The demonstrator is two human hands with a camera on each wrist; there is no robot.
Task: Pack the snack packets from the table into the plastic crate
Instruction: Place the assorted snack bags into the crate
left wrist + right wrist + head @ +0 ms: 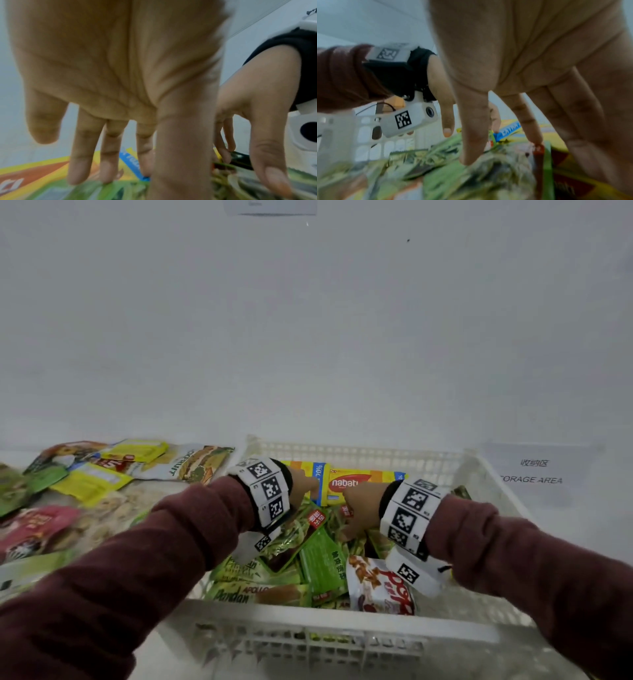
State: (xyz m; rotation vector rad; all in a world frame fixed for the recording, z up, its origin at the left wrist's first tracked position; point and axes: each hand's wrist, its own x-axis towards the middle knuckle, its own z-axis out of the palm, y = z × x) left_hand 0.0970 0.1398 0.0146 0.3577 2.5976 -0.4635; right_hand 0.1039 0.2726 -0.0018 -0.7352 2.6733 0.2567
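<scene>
A white plastic crate point(342, 635) sits in front of me, filled with snack packets. Both hands reach down into it. My left hand point(306, 482) hovers with straight fingers point(78, 159) over a yellow Nabati wafer packet point(349, 482) and green packets; its fingertips touch the top of the pile. My right hand point(358, 513) is spread with straight fingers point(476, 142), its tips resting on a green noodle-print packet point(496, 175). Neither hand grips anything. More packets point(89, 484) lie loose on the table at the left.
A white wall stands right behind the crate. A paper label reading "STORAGE AREA" point(534, 474) is fixed at the right of the crate. A white and red packet point(380, 587) and a green Pandan packet point(246, 594) lie near the crate's front wall.
</scene>
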